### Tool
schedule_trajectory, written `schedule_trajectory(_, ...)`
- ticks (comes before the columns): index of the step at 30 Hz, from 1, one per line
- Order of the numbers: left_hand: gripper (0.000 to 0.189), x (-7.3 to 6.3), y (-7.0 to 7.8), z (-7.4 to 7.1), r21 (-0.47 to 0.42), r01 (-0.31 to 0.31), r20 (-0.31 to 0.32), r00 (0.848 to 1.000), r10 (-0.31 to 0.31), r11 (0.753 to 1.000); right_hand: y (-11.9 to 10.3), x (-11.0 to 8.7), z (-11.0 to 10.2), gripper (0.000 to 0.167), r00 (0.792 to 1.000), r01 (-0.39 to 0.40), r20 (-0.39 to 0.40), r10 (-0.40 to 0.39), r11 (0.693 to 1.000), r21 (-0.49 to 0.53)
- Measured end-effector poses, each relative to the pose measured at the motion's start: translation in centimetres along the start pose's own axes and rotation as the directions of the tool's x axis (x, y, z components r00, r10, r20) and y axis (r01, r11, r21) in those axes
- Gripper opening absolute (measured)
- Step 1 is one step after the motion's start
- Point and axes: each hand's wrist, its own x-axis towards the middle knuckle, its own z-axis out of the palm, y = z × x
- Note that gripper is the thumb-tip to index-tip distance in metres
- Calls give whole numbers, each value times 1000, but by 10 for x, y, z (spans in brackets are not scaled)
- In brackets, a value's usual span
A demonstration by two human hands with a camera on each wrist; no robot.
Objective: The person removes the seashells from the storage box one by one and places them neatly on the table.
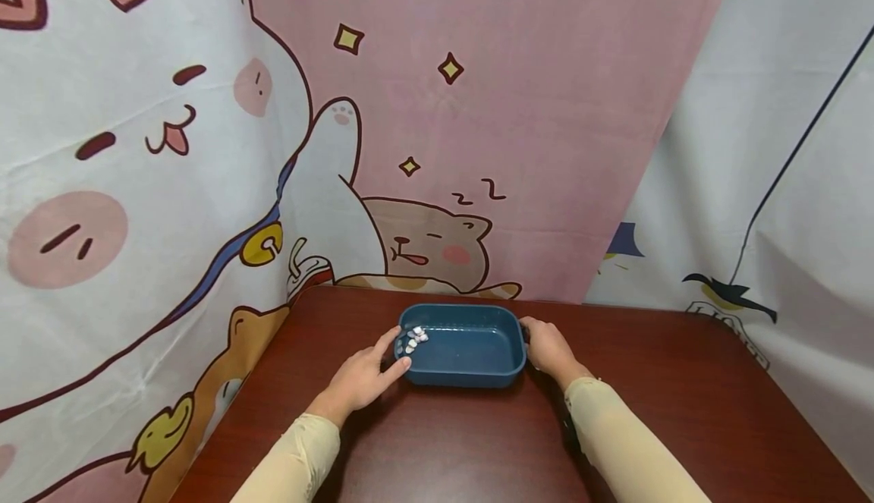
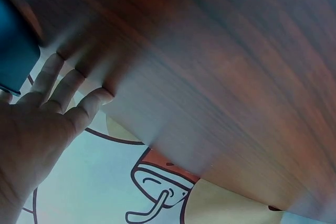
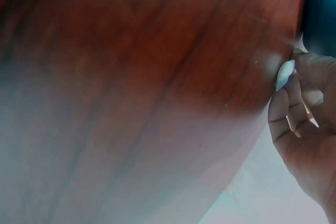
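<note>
Right hand [image 1: 549, 347] pinches small white piece [image 3: 285, 75] at three o'clock of blue tray [image 1: 471, 347], left hand [image 1: 358, 381] at its nine o'clock, digits apart, white chips [image 1: 418, 336] inside toward nine, tray on reddish-brown table [image 1: 444, 442], head-view six o'clock

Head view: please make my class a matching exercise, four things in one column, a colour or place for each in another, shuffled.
Things
1. Dish
2. Table
3. White pieces
4. Right hand

Colours and places
A. Inside the dish, towards its left end
B. Reddish brown
C. At the dish's right end
D. Dark blue

Pairs: 1-D, 2-B, 3-A, 4-C
</note>
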Motion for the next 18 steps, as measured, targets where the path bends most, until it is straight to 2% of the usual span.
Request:
schedule_trajectory(8,91,-1,-1,2,41,-11,2,1000,11,999,0,1,2,41,1000,4,-5,-4,1000,4)
schedule_trajectory(18,91,-2,0,2,20,-22,-12,1000,22,1000,-1,1,4,40,1000,-2,4,2,1000,22)
